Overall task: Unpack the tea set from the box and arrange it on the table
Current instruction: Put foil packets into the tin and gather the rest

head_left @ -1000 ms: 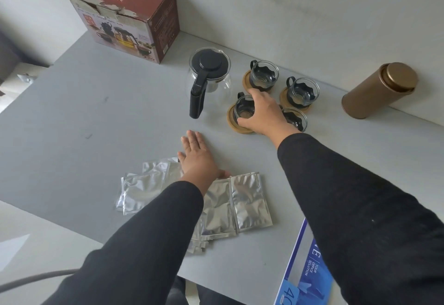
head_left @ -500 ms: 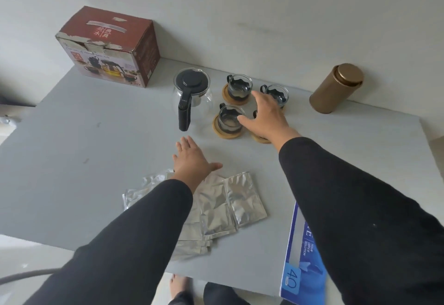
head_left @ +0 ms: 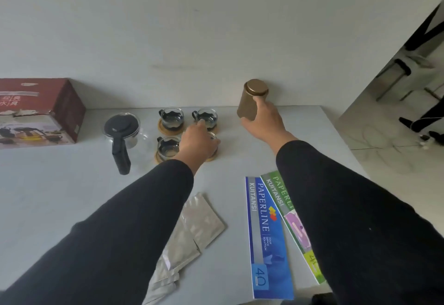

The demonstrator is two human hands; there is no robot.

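Observation:
A glass teapot (head_left: 121,128) with a black lid and handle stands on the grey table (head_left: 60,196), right of the red box (head_left: 36,112). Several glass cups on wooden coasters sit in a cluster: two at the back (head_left: 171,118) (head_left: 206,117), one front left (head_left: 167,147). My left hand (head_left: 198,142) covers the front right cup and closes around it. My right hand (head_left: 263,121) grips the gold canister (head_left: 252,98) near the wall.
Silver foil sachets (head_left: 192,230) lie near the table's front edge under my left arm. A blue booklet (head_left: 264,235) and a green booklet (head_left: 283,201) lie at the front right. The wall runs behind the table; floor and furniture legs show at the right.
My left hand left the sachets and went up onto the front right cup. My right hand left the cups and took hold of the gold canister. The view swung right.

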